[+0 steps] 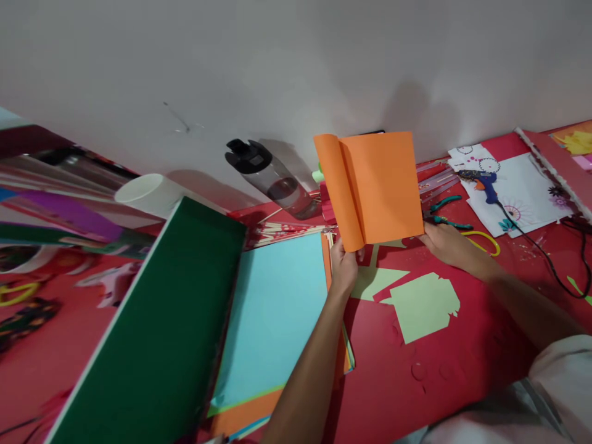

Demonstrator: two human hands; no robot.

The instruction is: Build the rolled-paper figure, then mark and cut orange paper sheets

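Left hand [345, 270] partly behind orange paper [386, 188]

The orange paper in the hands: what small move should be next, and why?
Perhaps lower the orange paper onto the red surface, to flatten it: the left hand and right hand hold it raised, and its left side curls over.

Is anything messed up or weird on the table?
Yes: the nearest pale green paper has a ragged, notched right edge, though its left edge looks straight. The held orange paper isn't flat either; its left side curls over.
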